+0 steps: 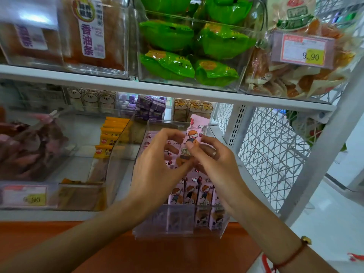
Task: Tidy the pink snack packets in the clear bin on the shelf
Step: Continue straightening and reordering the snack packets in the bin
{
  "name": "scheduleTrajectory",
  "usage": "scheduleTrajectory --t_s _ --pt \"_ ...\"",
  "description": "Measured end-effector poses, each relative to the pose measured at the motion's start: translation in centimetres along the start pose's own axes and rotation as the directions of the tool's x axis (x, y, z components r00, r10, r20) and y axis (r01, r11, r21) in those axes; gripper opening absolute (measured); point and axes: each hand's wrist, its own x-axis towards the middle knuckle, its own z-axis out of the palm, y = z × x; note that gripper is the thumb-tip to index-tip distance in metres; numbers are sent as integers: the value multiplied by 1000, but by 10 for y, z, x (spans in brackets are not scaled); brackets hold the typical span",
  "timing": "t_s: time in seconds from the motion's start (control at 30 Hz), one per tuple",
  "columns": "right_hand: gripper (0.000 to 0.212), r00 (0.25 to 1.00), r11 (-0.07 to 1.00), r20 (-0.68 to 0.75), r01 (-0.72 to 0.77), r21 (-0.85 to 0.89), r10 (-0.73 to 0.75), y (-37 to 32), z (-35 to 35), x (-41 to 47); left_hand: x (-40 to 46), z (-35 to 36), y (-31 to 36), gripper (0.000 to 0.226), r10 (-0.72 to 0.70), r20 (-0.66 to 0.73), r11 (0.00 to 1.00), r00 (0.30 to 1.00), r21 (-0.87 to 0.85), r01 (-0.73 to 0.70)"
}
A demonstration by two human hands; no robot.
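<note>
White metal shelving (pixel 157 89), glossy clear bins row on row, wire mesh (pixel 271 150) off to the right. Both hands up over the clear bin (pixel 177 231) on the lower shelf. Right hand (pixel 214 160) pinching one slim pink packet (pixel 194 133), upright, crimped top edge, cartoon print. Left hand (pixel 157 160) curled round its lower end. More pink packets (pixel 193 192) standing in a row inside the bin below. Crinkly green packets (pixel 189 56) overhead.

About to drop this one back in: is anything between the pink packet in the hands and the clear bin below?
Nothing foreign is visible. The raised pink packet is held by both hands, left hand and right hand, directly over the clear bin. Only the hands themselves and the packets in the bin lie beneath it.
</note>
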Motion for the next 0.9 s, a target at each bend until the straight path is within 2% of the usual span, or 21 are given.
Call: scheduleTrajectory --t_s 0.13,0.23,0.37,0.47,0.53,0.63,0.73,0.83,0.9 --pt "48 993 996 113 -41 76 32 -6 -7 1 1 -1 0 39 -15 -1 999 1000 -35 15" --pt "29 985 998 172 -19 58 9 -4 -8 -1 2 -1 -1 32 -33 44 995 998 -90 37" --pt "32 997 997 16 78 -28 -78 1 -9 -2 4 0 -6 38 -27 152 999 988 -24 31" --pt "35 981 981 -79 171 -88 -178 2 -10 -2 5 2 -5 48 -12 197 998 980 -50 23" --pt "33 974 971 -60 209 -117 -217 2 -10 -2 4 2 -4 49 -35 195 991 980 -116 59" --pt "25 974 970 22 226 -95 -225 2 -12 -3 8 -2 -2 36 -61 195 966 979 -234 107" --pt "16 975 974 62 218 -62 -214 -1 -15 -4 12 -7 0 26 -143 283 909 948 -342 239" --pt "17 989 989 14 145 -32 -145 -3 -16 -2 11 -11 7 13 -323 412 785 852 -386 484" --pt "25 999 999 19 31 -7 -31 -2 -16 0 10 -11 9 23 -407 460 737 789 -344 581"
